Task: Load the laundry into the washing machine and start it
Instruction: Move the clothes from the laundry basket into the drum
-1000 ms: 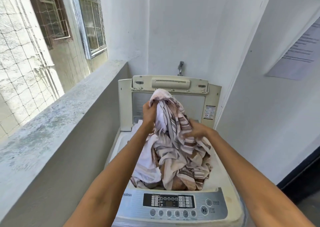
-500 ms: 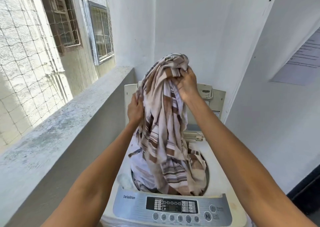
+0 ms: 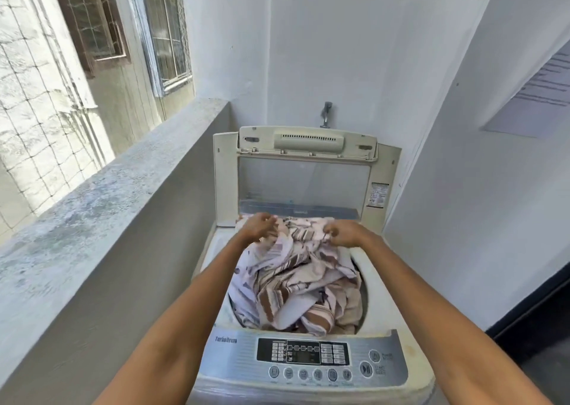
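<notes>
A top-loading washing machine (image 3: 391, 284) stands in front of me with its lid (image 3: 303, 170) raised upright at the back. A bundle of brown and white striped laundry (image 3: 296, 278) fills the drum opening and heaps above its rim. My left hand (image 3: 257, 227) grips the cloth at the far left of the opening. My right hand (image 3: 342, 233) pinches a fold at the far right. The grey control panel (image 3: 234, 361) with its buttons and dark display lies nearest to me.
A concrete parapet wall (image 3: 101, 195) runs close along the machine's left side. White walls close in behind and to the right. A tap (image 3: 326, 114) sticks out of the back wall above the lid. A dark floor strip (image 3: 536, 321) shows at the lower right.
Both hands came down from head height, where they held the striped cloth lifted, to the back rim of the drum. The cloth now lies heaped in the opening.
</notes>
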### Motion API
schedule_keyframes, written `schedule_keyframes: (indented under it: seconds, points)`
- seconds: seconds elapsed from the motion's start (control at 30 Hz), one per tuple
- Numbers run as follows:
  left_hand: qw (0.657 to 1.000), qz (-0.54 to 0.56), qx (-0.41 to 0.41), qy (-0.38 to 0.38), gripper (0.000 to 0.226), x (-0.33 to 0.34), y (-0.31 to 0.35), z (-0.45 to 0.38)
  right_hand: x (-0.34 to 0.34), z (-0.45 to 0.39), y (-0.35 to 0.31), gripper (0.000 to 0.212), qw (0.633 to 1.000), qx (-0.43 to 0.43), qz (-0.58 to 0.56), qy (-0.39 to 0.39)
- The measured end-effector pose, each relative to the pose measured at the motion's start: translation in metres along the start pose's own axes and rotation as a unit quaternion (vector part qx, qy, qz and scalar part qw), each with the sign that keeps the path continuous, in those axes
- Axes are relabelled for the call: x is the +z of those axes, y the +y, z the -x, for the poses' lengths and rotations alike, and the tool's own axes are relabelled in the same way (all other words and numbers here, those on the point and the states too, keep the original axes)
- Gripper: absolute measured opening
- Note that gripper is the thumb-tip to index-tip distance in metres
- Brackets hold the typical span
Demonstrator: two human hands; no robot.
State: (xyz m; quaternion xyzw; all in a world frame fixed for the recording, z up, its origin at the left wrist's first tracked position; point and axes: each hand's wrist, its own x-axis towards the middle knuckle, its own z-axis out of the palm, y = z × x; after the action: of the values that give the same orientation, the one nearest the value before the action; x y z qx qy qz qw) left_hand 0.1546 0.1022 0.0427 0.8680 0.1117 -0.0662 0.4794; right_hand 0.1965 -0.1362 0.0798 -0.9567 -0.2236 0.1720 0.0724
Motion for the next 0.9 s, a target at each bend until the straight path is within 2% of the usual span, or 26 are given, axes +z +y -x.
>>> schedule_keyframes:
  seconds: [0.03, 0.07, 0.1, 0.13, 0.2, 0.23, 0.27, 0.3, 0.37, 0.47, 0.57, 0.73, 0.9]
  points:
    - [0.993, -0.07, 0.012, 0.091, 0.041, -0.002, -0.004, -0.002, 0.002, 0.002, 0.0, 0.032, 0.997, -0.014, 0.024, -0.075]
    - [0.979, -0.123, 0.007, 0.165, 0.049, -0.003, -0.012, -0.006, 0.004, 0.001, 0.0, 0.035, 0.995, -0.021, 0.018, -0.096]
    - [0.968, -0.142, -0.013, 0.205, 0.06, -0.004, -0.021, -0.007, 0.004, -0.001, 0.0, 0.045, 0.998, -0.02, -0.007, -0.065]
    - [0.966, -0.137, -0.035, 0.218, 0.071, -0.002, -0.033, -0.009, 0.002, -0.003, 0.0, 0.051, 0.999, -0.006, -0.035, 0.001]
    - [0.976, -0.106, -0.082, 0.17, 0.089, 0.01, -0.055, -0.007, 0.003, -0.008, -0.001, 0.047, 0.979, 0.0, -0.07, 0.191]
    - [0.982, -0.1, -0.091, 0.132, 0.093, 0.022, -0.067, -0.009, 0.006, -0.013, -0.001, 0.052, 0.971, 0.001, -0.094, 0.222]
    - [0.986, -0.103, -0.086, 0.094, 0.093, 0.038, -0.077, -0.011, 0.011, -0.018, -0.002, 0.072, 0.977, 0.003, -0.105, 0.186]
    - [0.989, -0.106, -0.083, 0.057, 0.091, 0.054, -0.085, -0.014, 0.02, -0.025, -0.001, 0.093, 0.988, -0.006, -0.103, 0.115]
    - [0.989, -0.111, -0.094, -0.001, 0.087, 0.086, -0.098, -0.017, 0.056, -0.04, 0.002, 0.111, 0.998, -0.027, -0.063, -0.005]
    - [0.978, -0.158, -0.123, -0.053, 0.092, 0.121, -0.121, -0.025, 0.125, -0.061, 0.02, 0.109, 0.994, -0.02, 0.003, -0.106]
    - [0.961, -0.208, -0.152, -0.102, 0.098, 0.138, -0.145, -0.026, 0.169, -0.06, 0.023, 0.101, 0.985, 0.0, 0.057, -0.164]
    - [0.93, -0.255, -0.228, -0.135, 0.097, 0.162, -0.175, -0.049, 0.211, -0.093, 0.024, 0.097, 0.972, 0.005, 0.061, -0.227]
    - [0.919, -0.241, -0.283, -0.13, 0.096, 0.181, -0.198, -0.083, 0.265, -0.139, 0.038, 0.096, 0.973, 0.013, 0.063, -0.223]
